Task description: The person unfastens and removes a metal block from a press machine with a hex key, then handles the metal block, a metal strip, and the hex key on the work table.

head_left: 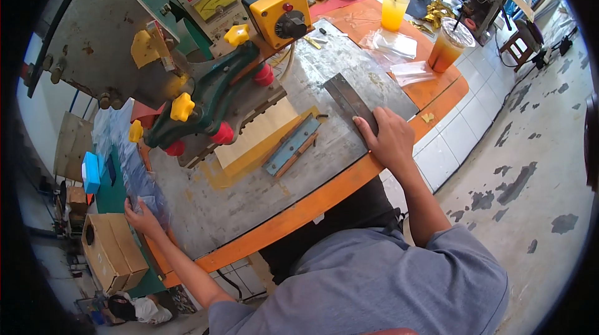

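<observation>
My right hand (pixel 392 138) is at the right of the grey metal tabletop, its thumb and fingers closed across the near end of a dark flat metal bar (pixel 347 99). On the left, my left hand (pixel 146 219) reaches to the near end of a pile of clear plastic sleeves (pixel 134 169), its fingers and thumb closed on a plastic edge. Between the hands a blue-grey metal jig (pixel 293 146) with a wooden strip lies beside a pale board (pixel 259 135) edged with yellow tape. Above that board stands a press head with a dark green bracket (pixel 215 95), yellow knobs and red caps.
A yellow control box (pixel 279 15) with a black dial juts over the table. Two drink cups, one yellow (pixel 393 14) and one brown (pixel 442 51), stand by clear plastic packets (pixel 396 45) at the back right. A cardboard box (pixel 112 251) is at the left.
</observation>
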`<state>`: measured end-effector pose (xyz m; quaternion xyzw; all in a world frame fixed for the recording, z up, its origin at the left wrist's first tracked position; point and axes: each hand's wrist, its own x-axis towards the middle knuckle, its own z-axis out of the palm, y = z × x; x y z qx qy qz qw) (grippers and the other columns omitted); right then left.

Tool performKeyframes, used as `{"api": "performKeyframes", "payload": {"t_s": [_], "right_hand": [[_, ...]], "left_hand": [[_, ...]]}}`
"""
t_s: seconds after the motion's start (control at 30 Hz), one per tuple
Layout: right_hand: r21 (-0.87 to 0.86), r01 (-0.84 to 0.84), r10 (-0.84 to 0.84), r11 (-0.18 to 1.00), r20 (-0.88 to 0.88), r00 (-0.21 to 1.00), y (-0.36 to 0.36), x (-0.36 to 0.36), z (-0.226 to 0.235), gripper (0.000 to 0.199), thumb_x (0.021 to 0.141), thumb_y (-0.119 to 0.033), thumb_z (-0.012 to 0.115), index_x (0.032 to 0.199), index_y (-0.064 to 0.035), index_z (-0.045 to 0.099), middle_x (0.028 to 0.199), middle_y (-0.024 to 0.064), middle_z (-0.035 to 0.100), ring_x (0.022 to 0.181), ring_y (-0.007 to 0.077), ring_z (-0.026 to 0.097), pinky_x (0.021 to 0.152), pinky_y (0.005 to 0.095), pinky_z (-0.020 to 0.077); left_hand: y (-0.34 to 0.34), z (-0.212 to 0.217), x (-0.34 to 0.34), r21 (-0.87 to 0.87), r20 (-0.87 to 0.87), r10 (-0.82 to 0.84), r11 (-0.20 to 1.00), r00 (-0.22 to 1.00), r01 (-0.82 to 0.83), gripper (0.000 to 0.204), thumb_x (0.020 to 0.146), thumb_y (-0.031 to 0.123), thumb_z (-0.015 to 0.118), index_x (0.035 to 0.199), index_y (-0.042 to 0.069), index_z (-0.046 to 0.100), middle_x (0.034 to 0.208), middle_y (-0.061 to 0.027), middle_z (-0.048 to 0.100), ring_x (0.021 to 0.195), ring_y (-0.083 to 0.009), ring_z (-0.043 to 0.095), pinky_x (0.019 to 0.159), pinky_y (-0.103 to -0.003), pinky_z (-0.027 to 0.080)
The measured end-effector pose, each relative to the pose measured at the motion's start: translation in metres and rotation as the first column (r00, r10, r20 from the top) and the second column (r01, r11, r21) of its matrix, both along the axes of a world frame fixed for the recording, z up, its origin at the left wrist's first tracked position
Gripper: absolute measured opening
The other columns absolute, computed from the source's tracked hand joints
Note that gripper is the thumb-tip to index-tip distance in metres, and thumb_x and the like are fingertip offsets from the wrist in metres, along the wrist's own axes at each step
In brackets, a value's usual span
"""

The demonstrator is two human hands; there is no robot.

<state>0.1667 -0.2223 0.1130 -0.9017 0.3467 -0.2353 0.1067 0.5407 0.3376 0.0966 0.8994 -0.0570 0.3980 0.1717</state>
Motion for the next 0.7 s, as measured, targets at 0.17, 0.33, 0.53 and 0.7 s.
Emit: {"api": "performKeyframes", "payload": {"t_s": [0.17, 0.33, 0.53, 0.7], "right_hand": [[0.000, -0.008, 0.008, 1.000, 0.024, 1.000, 0.001, -0.002, 0.000, 0.049, 0.097, -0.051, 0.060, 0.081, -0.0047, 0.057, 0.078, 0.0132, 0.060, 0.076, 0.0343, 0.064, 0.066, 0.0447, 0.0477], [0.000, -0.013, 0.013, 1.000, 0.035, 0.999, 0.003, 0.000, 0.000, 0.050, 0.097, -0.052, 0.060, 0.081, -0.0048, 0.058, 0.078, 0.0131, 0.061, 0.077, 0.0343, 0.064, 0.065, 0.0451, 0.0478], [0.002, -0.003, 0.003, 1.000, 0.050, 0.999, 0.001, -0.002, -0.002, 0.050, 0.097, -0.052, 0.060, 0.081, -0.0043, 0.058, 0.080, 0.0135, 0.061, 0.077, 0.0356, 0.064, 0.065, 0.0461, 0.0478], [-0.003, -0.006, 0.007, 1.000, 0.061, 0.998, 0.005, -0.001, -0.003, 0.050, 0.097, -0.052, 0.060, 0.082, -0.0039, 0.058, 0.081, 0.0139, 0.062, 0.078, 0.0367, 0.065, 0.065, 0.0465, 0.0476]], "left_hand": [[0.011, -0.003, 0.003, -0.004, 0.005, -0.054, 0.999, 0.999, 0.054, 0.041, 0.096, 0.023, 0.070, 0.132, 0.005, 0.062, 0.123, -0.0196, 0.063, 0.109, -0.0342, 0.064, 0.088, -0.043, 0.054], [0.018, -0.002, 0.000, -0.125, -0.126, -0.040, 0.992, 0.991, 0.024, 0.034, 0.096, 0.014, 0.066, 0.129, 0.006, 0.064, 0.119, -0.0194, 0.065, 0.104, -0.0326, 0.066, 0.084, -0.041, 0.055], [-0.007, 0.003, -0.008, -0.096, -0.077, -0.025, 0.995, 0.997, 0.018, 0.027, 0.093, 0.011, 0.069, 0.119, 0.002, 0.067, 0.114, -0.0167, 0.069, 0.099, -0.0314, 0.067, 0.077, -0.039, 0.057], [0.006, 0.000, -0.006, -0.164, -0.066, -0.073, 0.985, 0.995, 0.061, 0.025, 0.095, 0.011, 0.068, 0.118, 0.004, 0.069, 0.108, -0.0149, 0.070, 0.095, -0.0298, 0.069, 0.075, -0.038, 0.057]]}}
